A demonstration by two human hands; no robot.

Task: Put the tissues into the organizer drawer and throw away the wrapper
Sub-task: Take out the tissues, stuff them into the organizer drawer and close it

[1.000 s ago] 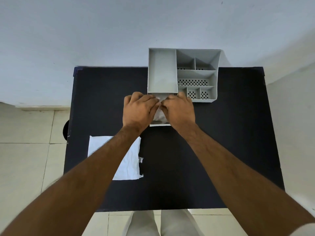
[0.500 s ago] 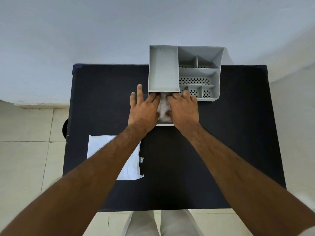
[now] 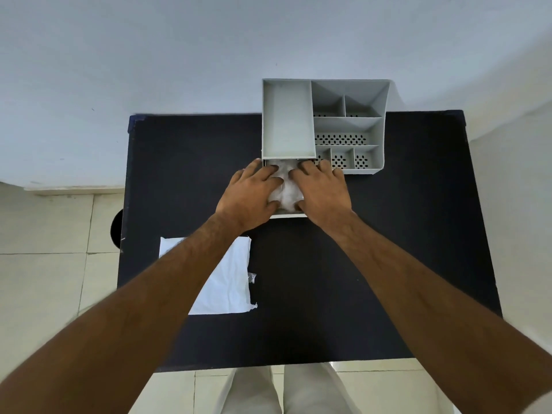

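The tissues (image 3: 286,191) are lying as a crumpled white wad in the drawer (image 3: 288,216), which is standing pulled out toward the person from the bottom of the grey organizer (image 3: 379,127). The organizer is sitting at the far edge of the table, its open compartments facing up. The wrapper (image 3: 227,282) is lying flat on the near left, white, with a torn clear edge, well apart from the drawer.
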